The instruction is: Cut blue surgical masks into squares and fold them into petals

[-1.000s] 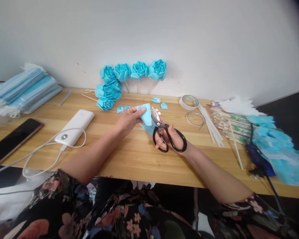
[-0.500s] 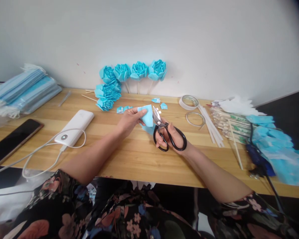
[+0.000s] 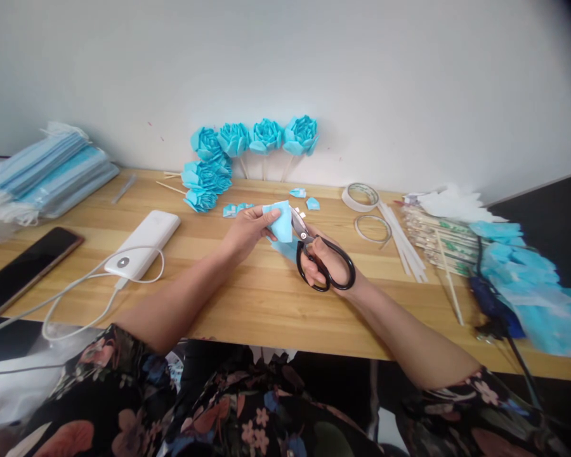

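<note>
My left hand (image 3: 246, 232) pinches a folded light-blue piece of mask fabric (image 3: 280, 220) above the wooden table (image 3: 247, 298). My right hand (image 3: 324, 263) grips black-handled scissors (image 3: 316, 251), fingers through the loops, with the blades meeting the right edge of the blue piece. More blue fabric (image 3: 289, 248) lies on the table just under the scissors. Small blue offcuts (image 3: 313, 203) lie beyond my hands.
Blue fabric roses (image 3: 247, 143) on sticks lean on the wall. A stack of face masks (image 3: 47, 171), a phone (image 3: 23, 270) and a white power bank (image 3: 141, 244) with cable lie left. Tape rolls (image 3: 361, 195), wrapped chopsticks (image 3: 438, 241) and blue scraps (image 3: 528, 285) lie right.
The scissor handles have come closer together and the blades have closed on the blue piece's edge. My left hand barely moved.
</note>
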